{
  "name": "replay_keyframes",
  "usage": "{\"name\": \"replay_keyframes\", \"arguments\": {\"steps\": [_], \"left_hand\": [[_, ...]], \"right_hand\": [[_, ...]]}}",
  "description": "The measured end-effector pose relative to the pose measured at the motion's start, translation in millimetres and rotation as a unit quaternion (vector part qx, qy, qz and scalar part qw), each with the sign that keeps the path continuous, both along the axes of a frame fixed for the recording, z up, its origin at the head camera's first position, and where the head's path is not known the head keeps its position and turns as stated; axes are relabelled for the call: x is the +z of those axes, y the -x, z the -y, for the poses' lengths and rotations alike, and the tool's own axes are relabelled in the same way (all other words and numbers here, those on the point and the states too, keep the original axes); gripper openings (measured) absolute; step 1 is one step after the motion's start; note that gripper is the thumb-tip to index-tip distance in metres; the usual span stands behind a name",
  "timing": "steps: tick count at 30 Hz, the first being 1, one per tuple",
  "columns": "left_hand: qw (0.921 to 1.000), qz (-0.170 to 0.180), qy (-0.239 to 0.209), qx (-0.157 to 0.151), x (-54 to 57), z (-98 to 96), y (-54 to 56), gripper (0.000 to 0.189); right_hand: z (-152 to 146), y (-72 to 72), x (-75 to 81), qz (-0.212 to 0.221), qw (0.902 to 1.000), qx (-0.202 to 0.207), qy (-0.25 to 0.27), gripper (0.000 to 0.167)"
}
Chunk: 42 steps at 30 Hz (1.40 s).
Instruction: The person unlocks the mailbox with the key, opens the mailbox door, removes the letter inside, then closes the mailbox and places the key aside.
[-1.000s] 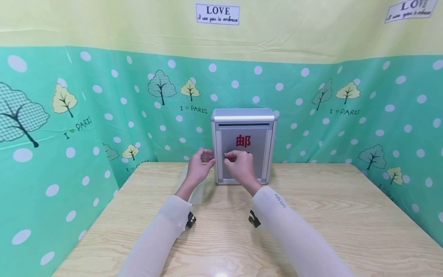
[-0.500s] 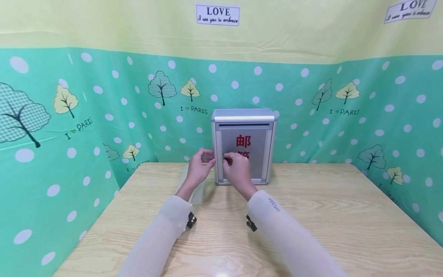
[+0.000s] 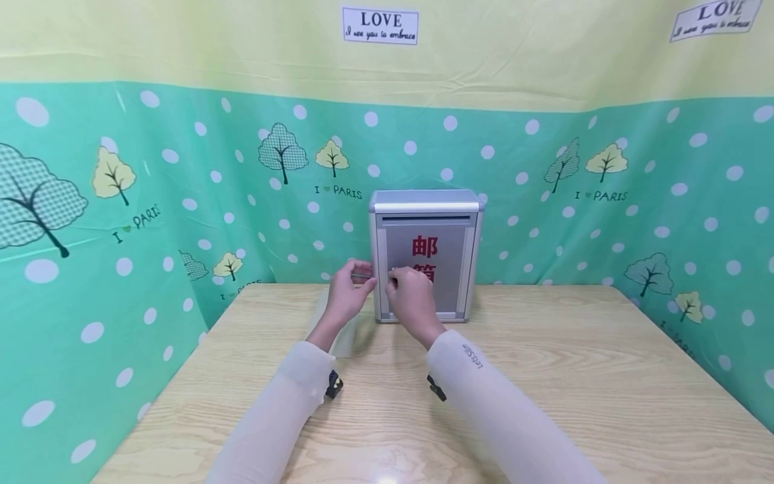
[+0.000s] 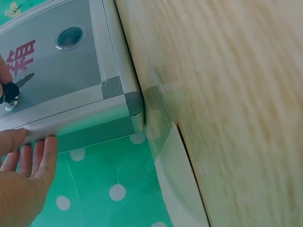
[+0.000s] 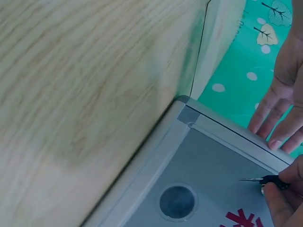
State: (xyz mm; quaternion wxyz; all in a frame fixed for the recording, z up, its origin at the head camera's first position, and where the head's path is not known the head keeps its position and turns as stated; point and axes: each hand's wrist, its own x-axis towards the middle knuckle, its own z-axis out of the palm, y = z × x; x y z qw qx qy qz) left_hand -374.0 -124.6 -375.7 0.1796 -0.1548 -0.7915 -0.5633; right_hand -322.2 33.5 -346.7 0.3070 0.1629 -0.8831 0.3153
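Observation:
A grey metal mailbox (image 3: 447, 290) with red characters and a slot near its top stands upright at the back of the table. My right hand (image 3: 414, 299) is at the left part of its door, thumb and fingertips pinching a black-headed key (image 5: 273, 181) at the lock. Beneath the key's head, the silver lock (image 4: 12, 104) shows in the left wrist view. A silver key blade (image 4: 25, 80) juts out sideways over the door. My left hand (image 3: 345, 296) touches the mailbox's left side with fingers extended, its thumb at the front edge.
On the table (image 3: 544, 376) a pale flat sheet (image 3: 345, 341) lies left of the mailbox, partly behind my left forearm. A round dark window (image 5: 177, 202) is set low in the door. A green and yellow patterned curtain (image 3: 514, 168) hangs close behind.
My right hand has turned at the lock and shifted slightly left and down, uncovering more of the second red character. The left hand stays at the mailbox's side.

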Motion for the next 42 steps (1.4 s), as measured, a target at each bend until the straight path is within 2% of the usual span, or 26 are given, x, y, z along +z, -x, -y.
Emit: {"name": "replay_keyframes", "arguments": {"steps": [9, 15, 25, 27, 30, 35, 42], "left_hand": [[1.0, -0.005, 0.0, 0.005, 0.4, -0.9, -0.6, 0.027], [1.0, -0.003, 0.002, 0.006, 1.0, -1.2, -0.8, 0.027], [1.0, -0.006, 0.001, 0.008, 1.0, -0.9, 0.3, 0.027], [1.0, -0.006, -0.001, 0.007, 0.6, -0.7, 0.5, 0.027], [1.0, -0.005, -0.003, 0.006, -0.3, -0.4, 0.6, 0.027], [0.9999, -0.008, -0.001, 0.007, -0.7, -0.3, 0.5, 0.027], [0.9999, -0.016, 0.001, 0.003, -0.9, -0.7, 0.6, 0.029]], "right_hand": [[1.3, -1.0, 5.1, -0.006, 0.9972, -0.009, -0.074, 0.012], [0.7, 1.6, 5.1, -0.025, 0.9914, -0.011, -0.128, 0.007], [1.3, 2.0, 5.1, -0.045, 0.9807, -0.014, -0.19, 0.009], [1.2, 1.1, 5.5, -0.051, 0.9742, -0.016, -0.219, 0.01], [0.8, -1.0, 6.5, -0.063, 0.9594, -0.022, -0.274, 0.015], [1.2, -4.6, 10.6, -0.089, 0.9272, -0.034, -0.362, 0.015], [3.1, -3.8, 15.6, -0.101, 0.8763, -0.038, -0.469, 0.016]]}}
